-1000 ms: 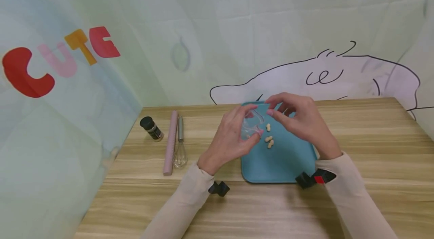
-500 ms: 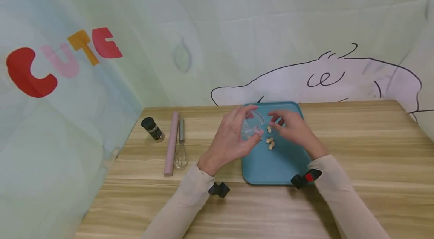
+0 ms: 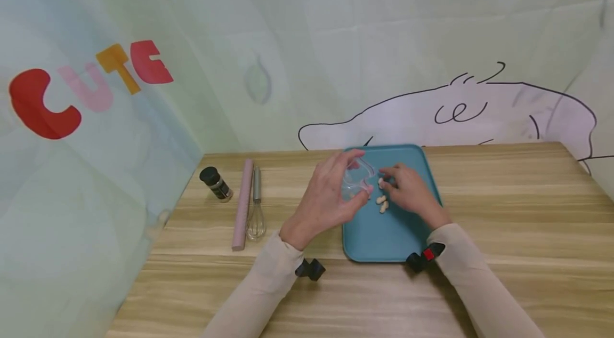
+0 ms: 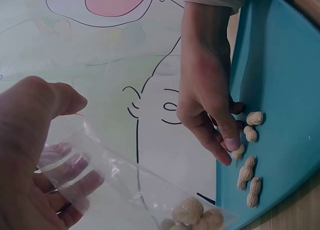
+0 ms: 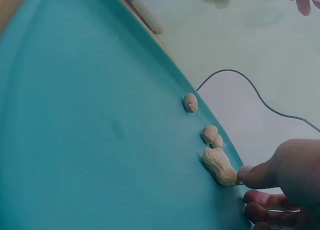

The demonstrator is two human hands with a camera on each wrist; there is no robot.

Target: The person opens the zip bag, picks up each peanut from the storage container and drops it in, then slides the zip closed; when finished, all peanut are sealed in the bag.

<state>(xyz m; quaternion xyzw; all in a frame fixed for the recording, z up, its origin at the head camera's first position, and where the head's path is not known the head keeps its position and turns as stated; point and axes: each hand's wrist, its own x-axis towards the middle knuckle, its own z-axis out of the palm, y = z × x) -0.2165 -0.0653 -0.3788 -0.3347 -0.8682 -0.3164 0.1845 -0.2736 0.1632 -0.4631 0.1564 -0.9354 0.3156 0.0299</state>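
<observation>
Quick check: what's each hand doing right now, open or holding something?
Left hand: holding the clear bag.
Right hand: pinching a peanut.

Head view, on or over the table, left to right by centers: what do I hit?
jar → pink rod → whisk → left hand → bag → two peanuts → right hand. Tray left out: it overlaps the last few.
</observation>
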